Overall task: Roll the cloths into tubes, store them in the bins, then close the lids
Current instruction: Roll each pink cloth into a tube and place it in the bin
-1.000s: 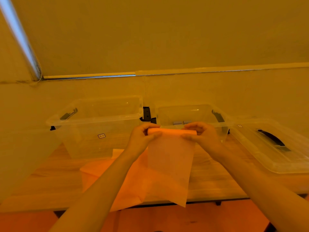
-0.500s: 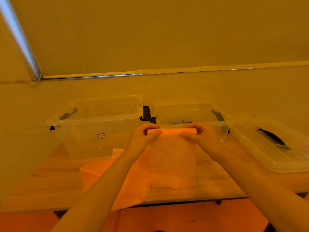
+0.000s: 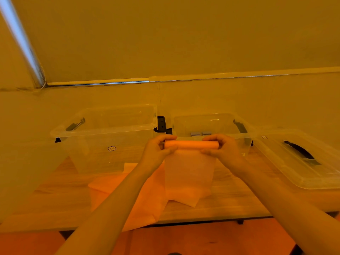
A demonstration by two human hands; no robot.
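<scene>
- Now, left bin [image 3: 103,137] stands open w/ nothing seen inside; spare cloths [image 3: 128,196] lie on the table [image 3: 230,199] below.
- Left hand [image 3: 156,153] pinches the roll's left end; should keep turns tight.
- Cloth [image 3: 189,162] is mid-air, top rolled, tail hanging; ends want keeping level.
- Right hand [image 3: 222,150] pinches the other end, in front of right bin [image 3: 211,126].
- Lid [image 3: 301,159] lies off, far right.

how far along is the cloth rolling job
Done: nothing stored that I can see; both clear plastic bins stand open. In hand: left hand and right hand roll a pale orange cloth, partly tubed. Left: the orange cloth on the table, then the clear lid.
</scene>
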